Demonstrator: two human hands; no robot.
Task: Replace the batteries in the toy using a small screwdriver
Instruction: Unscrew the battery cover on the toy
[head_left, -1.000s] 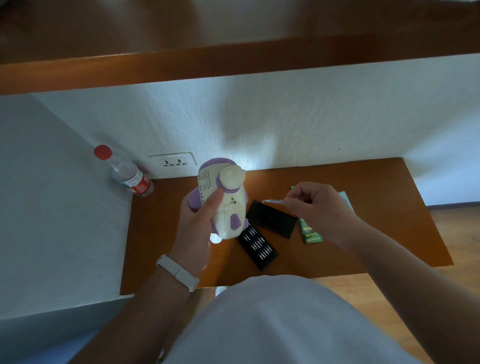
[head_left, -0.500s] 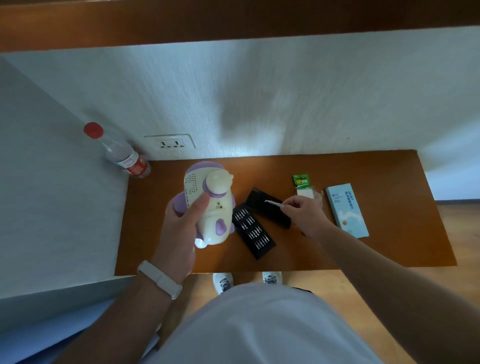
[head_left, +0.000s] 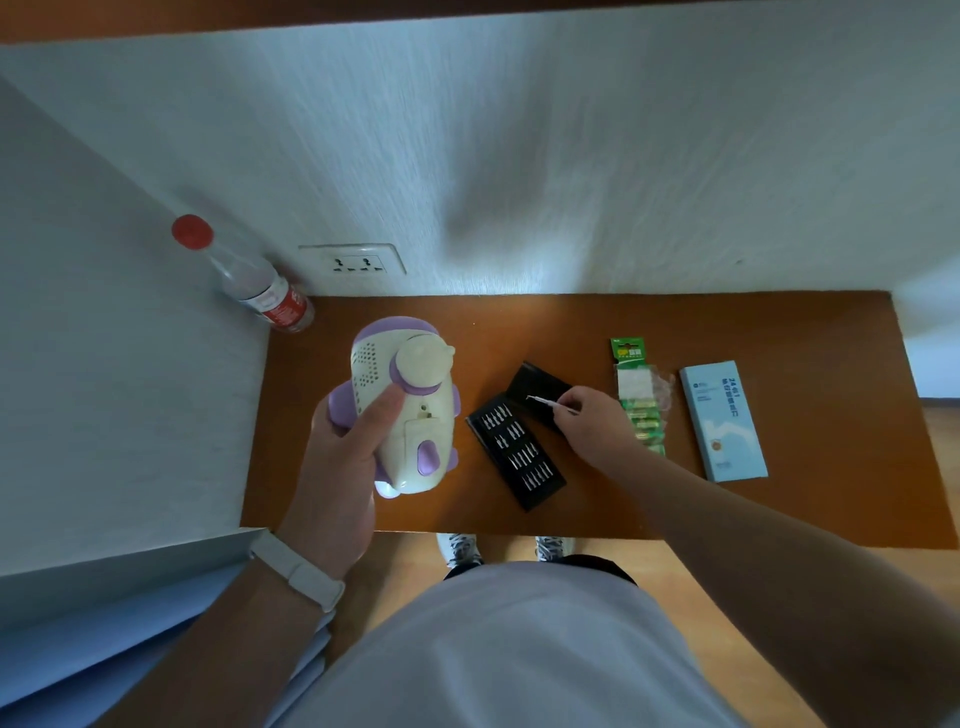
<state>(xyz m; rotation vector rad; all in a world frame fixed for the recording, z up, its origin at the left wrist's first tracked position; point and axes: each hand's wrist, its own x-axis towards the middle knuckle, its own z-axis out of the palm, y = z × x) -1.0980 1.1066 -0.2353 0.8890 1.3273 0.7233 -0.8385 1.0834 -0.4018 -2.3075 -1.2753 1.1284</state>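
**Head view.** Your left grip (head_left: 337, 467) is curled round the purple-and-cream toy (head_left: 402, 410). The thumb lies across the toy's back, and the toy is held above the left half of the surface (head_left: 779, 509) with its back panel turned toward you. The battery cover (head_left: 410, 431) appears to be in place still.

Your right grip (head_left: 592, 426) is pinched on the small screwdriver (head_left: 543, 401), whose tip points left. It sits over the black case lid (head_left: 535, 387), which lies against the open bit tray (head_left: 514, 449) near the middle of the surface.

**Change.** A second ago the right grip was raised beside the toy with the screwdriver aimed toward it. It has since dropped away to the bit set. This has uncovered the green battery pack (head_left: 641, 410) and the blue box (head_left: 722, 421) toward the right edge. The toy has stayed in the left grip, only a little lower.

**Reading.** The tool has gone back to the bits instead of the screw, so you are probably fetching or changing a bit. Whether a bit is fitted cannot be told. Opening the cover seems to lie ahead, and the batteries look unopened.
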